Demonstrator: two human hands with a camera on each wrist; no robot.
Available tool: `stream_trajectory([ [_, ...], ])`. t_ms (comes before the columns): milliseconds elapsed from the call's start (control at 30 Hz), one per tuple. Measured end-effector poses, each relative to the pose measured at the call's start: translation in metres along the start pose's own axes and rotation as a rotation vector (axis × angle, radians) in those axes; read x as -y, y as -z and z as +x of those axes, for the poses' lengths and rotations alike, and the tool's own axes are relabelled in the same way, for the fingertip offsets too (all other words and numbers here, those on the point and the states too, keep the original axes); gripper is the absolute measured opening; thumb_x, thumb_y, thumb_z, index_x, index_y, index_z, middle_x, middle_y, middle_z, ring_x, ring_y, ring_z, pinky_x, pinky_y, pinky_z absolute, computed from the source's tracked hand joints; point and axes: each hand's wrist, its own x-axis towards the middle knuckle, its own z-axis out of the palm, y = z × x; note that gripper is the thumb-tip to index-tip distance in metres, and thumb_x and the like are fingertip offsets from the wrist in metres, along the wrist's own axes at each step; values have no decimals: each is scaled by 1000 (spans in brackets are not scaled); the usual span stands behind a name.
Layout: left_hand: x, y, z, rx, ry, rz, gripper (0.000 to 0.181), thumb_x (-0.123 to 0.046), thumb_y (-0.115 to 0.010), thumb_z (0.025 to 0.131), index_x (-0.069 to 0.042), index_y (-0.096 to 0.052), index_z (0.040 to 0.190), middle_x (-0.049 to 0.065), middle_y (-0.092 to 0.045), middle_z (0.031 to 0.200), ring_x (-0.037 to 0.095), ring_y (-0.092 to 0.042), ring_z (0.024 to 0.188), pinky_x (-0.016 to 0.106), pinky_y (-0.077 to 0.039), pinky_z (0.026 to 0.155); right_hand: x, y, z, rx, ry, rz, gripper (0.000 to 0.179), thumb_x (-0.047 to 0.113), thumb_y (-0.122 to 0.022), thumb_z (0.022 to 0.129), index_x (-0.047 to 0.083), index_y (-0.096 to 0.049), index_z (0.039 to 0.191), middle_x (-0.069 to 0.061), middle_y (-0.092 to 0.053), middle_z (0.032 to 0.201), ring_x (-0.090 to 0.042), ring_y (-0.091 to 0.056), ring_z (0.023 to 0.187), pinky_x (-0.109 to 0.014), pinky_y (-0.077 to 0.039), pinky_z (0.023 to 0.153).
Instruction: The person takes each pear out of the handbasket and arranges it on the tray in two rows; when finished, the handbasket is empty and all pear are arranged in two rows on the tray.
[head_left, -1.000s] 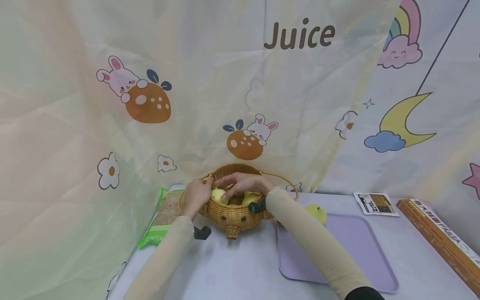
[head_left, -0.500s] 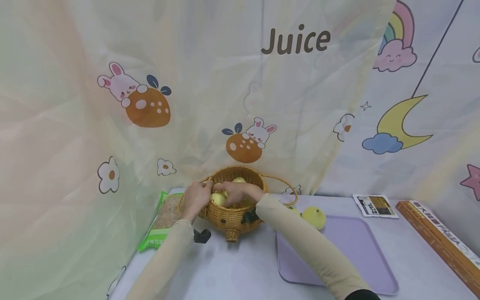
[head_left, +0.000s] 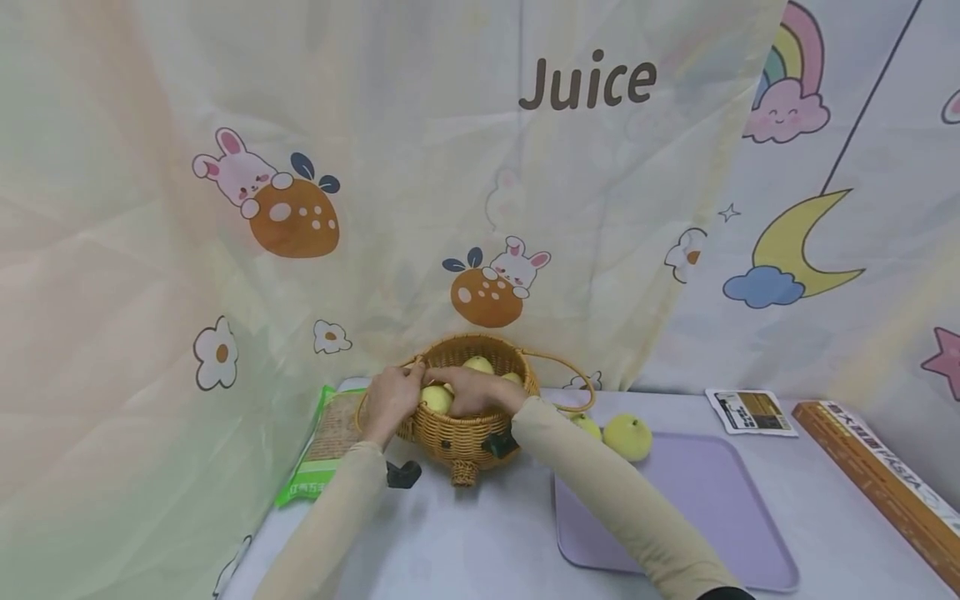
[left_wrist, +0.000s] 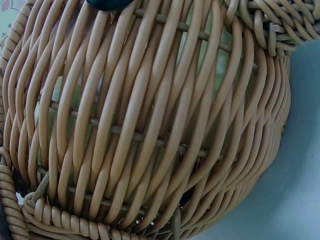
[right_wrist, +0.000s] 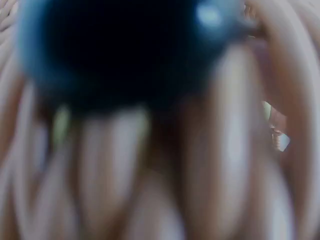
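Note:
A wicker basket (head_left: 465, 437) with a woven animal snout and dark eyes stands at the back of the table. Several round yellow-green fruits lie inside, among them one fruit (head_left: 436, 400) at the front left and another fruit (head_left: 477, 364) at the back. My left hand (head_left: 392, 400) grips the basket's left rim beside the handle. Down inside the basket reaches my right hand (head_left: 472, 390), its fingers hidden among the fruit; I cannot tell whether they grasp one. The left wrist view shows woven wicker (left_wrist: 135, 115) close up, and a dark eye (right_wrist: 120, 55) fills much of the right wrist view.
Two more yellow-green fruits, one round fruit (head_left: 627, 437) and one partly behind my right sleeve, sit by the purple tray (head_left: 697, 500). A green-edged bag (head_left: 322, 450) lies left of the basket. Farther right are a small packet (head_left: 752, 412) and a long box (head_left: 877, 483).
My right hand has gone lower into the basket from above the fruit, uncovering the fruit at the back. My left hand stays at the rim. The head view has shifted slightly.

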Motion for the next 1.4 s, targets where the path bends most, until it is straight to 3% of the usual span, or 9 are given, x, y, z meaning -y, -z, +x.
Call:
stream_trajectory([
  [200, -2, -2, -1, 16, -2, -12, 59, -47, -43, 113, -13, -62, 68, -1, -42, 52, 15, -36, 47, 29, -30, 47, -1, 8, -13, -25, 35, -6, 61, 3, -78, 89, 22, -62, 146, 0, -65, 141, -13, -59, 102, -27, -48, 83],
  [333, -4, -2, -1, 21, 1, -12, 56, -47, -43, 113, -11, -71, 81, 1, -46, 55, 16, -39, 49, 30, -32, 49, -7, 19, -25, -47, 27, 100, 67, 18, -88, 88, 25, -62, 149, 4, -66, 143, -13, -63, 102, -30, -53, 84],
  [467, -4, -1, -1, 43, 34, -18, 55, -49, -42, 112, -12, -67, 80, 2, -47, 61, 18, -42, 53, 32, -35, 52, -17, 30, -38, -74, 12, 194, 76, 32, -93, 84, 23, -61, 151, 5, -71, 136, -11, -66, 102, -31, -55, 86],
  [667, 1, -1, 0, 42, 50, -19, 55, -49, -43, 112, -14, -55, 71, 1, -43, 60, 17, -38, 52, 33, -33, 51, -28, 43, -57, -184, 44, 275, 77, 27, -95, 82, 12, -61, 150, 0, -73, 132, -12, -69, 100, -31, -58, 89],
  [900, 4, -3, 0, 49, 45, -32, 55, -49, -43, 112, -14, -53, 70, 0, -42, 59, 16, -38, 51, 33, -34, 50, -39, 57, -78, -320, 59, 317, 70, 21, -96, 79, 13, -68, 143, -3, -74, 133, -16, -72, 102, -32, -60, 89],
  [1200, 0, 0, -2, 46, 39, -29, 55, -51, -42, 112, -13, -59, 75, 2, -44, 61, 18, -40, 53, 34, -35, 51, -43, 66, -96, -378, 11, 392, 67, 24, -89, 88, 16, -62, 149, 0, -73, 134, -17, -71, 109, -34, -58, 92],
  [1400, -2, 4, -2, 53, 42, -17, 55, -51, -42, 112, -11, -64, 81, 4, -45, 64, 19, -42, 56, 36, -36, 54, -39, 75, -112, -359, -38, 426, 61, 31, -80, 97, 19, -58, 153, -1, -68, 141, -19, -68, 122, -37, -58, 97],
])
